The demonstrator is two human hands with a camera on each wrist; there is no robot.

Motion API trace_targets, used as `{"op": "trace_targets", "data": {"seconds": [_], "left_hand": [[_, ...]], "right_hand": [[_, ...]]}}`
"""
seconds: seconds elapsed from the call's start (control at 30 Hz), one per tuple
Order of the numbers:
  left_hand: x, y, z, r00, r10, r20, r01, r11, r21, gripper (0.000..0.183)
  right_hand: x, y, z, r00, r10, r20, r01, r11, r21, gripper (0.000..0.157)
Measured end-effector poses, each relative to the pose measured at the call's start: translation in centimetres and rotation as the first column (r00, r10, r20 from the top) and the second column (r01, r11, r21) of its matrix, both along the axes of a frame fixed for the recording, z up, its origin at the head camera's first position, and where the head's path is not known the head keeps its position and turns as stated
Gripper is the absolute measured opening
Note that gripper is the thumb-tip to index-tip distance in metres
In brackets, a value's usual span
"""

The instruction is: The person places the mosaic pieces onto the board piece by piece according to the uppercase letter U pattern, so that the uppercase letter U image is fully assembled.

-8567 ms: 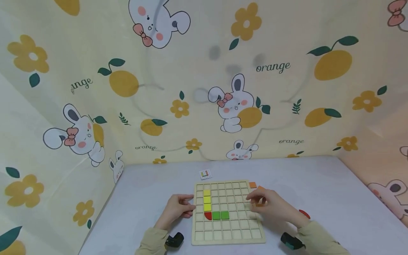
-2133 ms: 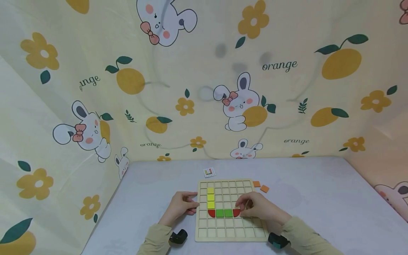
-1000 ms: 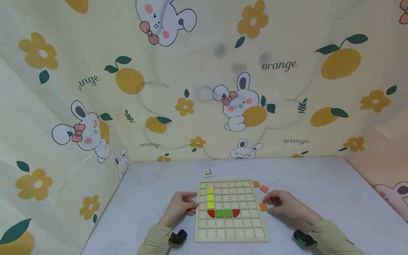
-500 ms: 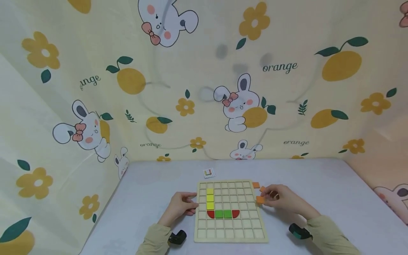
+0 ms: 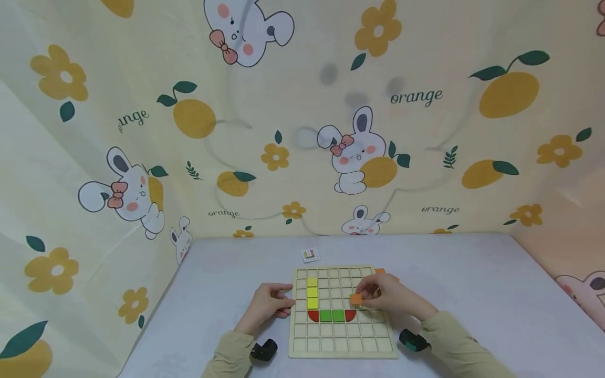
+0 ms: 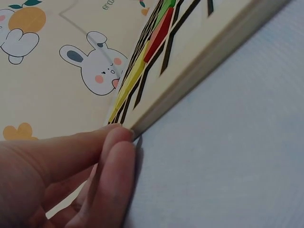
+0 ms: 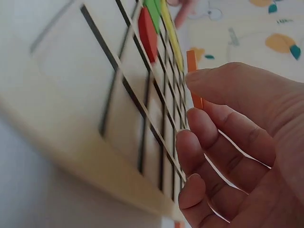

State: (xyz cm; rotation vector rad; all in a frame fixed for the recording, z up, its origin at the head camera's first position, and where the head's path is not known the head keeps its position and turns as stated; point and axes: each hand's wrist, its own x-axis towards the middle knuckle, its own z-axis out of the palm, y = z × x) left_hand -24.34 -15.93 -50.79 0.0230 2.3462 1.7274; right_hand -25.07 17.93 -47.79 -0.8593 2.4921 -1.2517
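A wooden grid board [image 5: 343, 353] lies on the table, with yellow square tiles [image 5: 312, 293] in a column. Below them runs a row of a red quarter-round tile [image 5: 314, 316], two green square tiles [image 5: 332, 315] and another red quarter-round tile [image 5: 350, 315]. My left hand [image 5: 267, 303] holds the board's left edge with thumb and fingers, as the left wrist view shows up close. Between thumb and index finger, my right hand [image 5: 394, 296] pinches an orange square tile [image 5: 356, 299] over the board, just above the right-hand red tile. In the right wrist view this orange tile [image 7: 192, 59] appears edge-on.
Behind the board lies a small pattern card [image 5: 310, 255]. Past the board's top right corner, another orange tile [image 5: 380, 271] shows; one more is mostly hidden by my right hand. A printed curtain [image 5: 293, 157] stands behind and beside the table.
A second red tile has gone onto the board. My right hand then took an orange tile from the table at the right and carried it left over the grid. My left hand stays put.
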Motion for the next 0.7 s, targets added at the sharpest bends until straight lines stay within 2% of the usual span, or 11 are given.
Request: {"op": "trace_targets", "data": {"seconds": [0.13,0.27,0.7], "left_hand": [[0.0,0.0,0.0,1.0,-0.006,-0.009,0.006,1.0,0.0,0.051],[0.0,0.0,0.1,1.0,-0.006,-0.012,0.006,1.0,0.0,0.052],[0.1,0.1,0.4,1.0,0.004,0.003,-0.004,1.0,-0.006,0.052]], "right_hand": [[0.0,-1.0,-0.7,1.0,0.024,0.008,-0.024,1.0,-0.005,0.016],[-0.2,-1.4,-1.1,1.0,-0.001,-0.015,0.002,1.0,0.015,0.016],[-0.3,-1.6,-1.2,1.0,-0.003,-0.029,0.004,1.0,0.014,0.017]]}}
